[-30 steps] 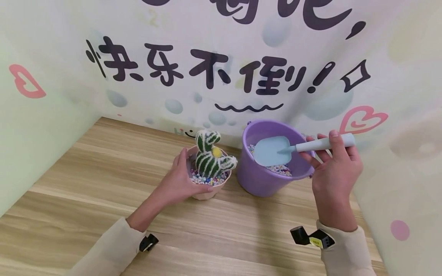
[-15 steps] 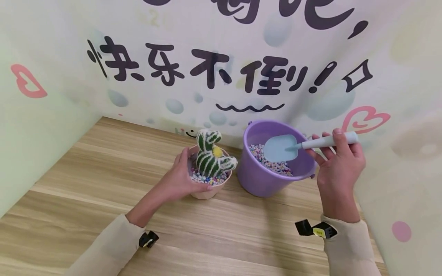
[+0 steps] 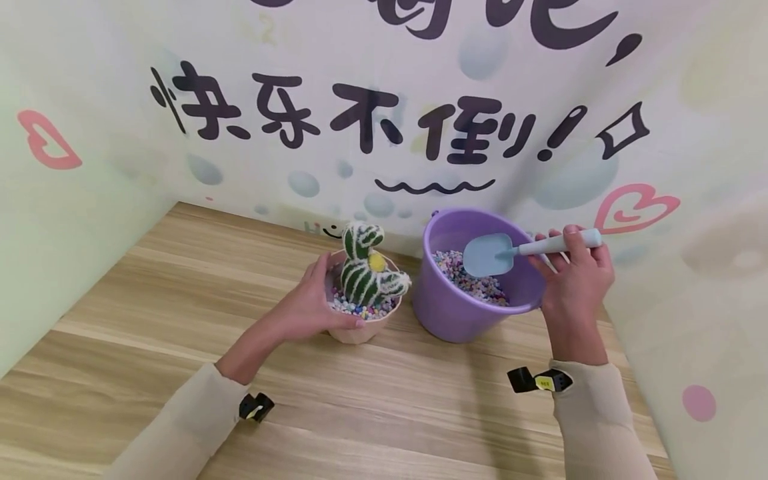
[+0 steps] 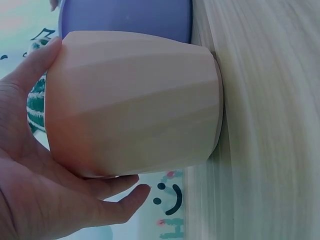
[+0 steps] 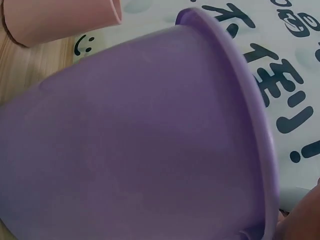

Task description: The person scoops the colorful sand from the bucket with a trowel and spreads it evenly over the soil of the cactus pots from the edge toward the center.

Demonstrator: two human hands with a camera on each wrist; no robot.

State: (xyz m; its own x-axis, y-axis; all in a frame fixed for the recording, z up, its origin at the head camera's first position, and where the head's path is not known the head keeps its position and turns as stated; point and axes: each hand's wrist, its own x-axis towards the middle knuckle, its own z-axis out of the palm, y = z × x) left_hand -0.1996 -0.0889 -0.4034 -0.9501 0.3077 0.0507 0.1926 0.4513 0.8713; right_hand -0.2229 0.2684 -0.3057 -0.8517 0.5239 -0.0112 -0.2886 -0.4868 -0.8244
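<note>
Your left hand (image 3: 309,308) grasps the pale pink faceted flowerpot (image 3: 357,332) from its 9 o'clock side, thumb along the near rim and the other fingers round the far side. The pot appears to stand on the wood-grain tabletop (image 3: 384,413); in it a fuzzy striped cactus (image 3: 360,285) with a yellow pompom (image 3: 377,261) leans a little, set in multicoloured pebbles (image 3: 367,311). At about 3 o'clock from the pot, near it but apart, stands the purple bucket (image 3: 444,317), with more pebbles in its bottom.

Your right hand (image 3: 579,277), at the bucket's 3 o'clock, pinches the handle of the light blue shovel (image 3: 495,255) between thumb and fingers. The blade points toward 9 o'clock and hangs over the bucket's mouth, above the pebbles; you can see no load on it.

You look to be between scoops: pebbles lie round the cactus, yet the level seems below the pot's rim. To add more, the next move calls for tipping the blade down into the bucket's pebbles, levelling it as it lifts, and carrying it toward 9 o'clock over the rim, with your left hand steadying the pot so the cactus isn't knocked.
</note>
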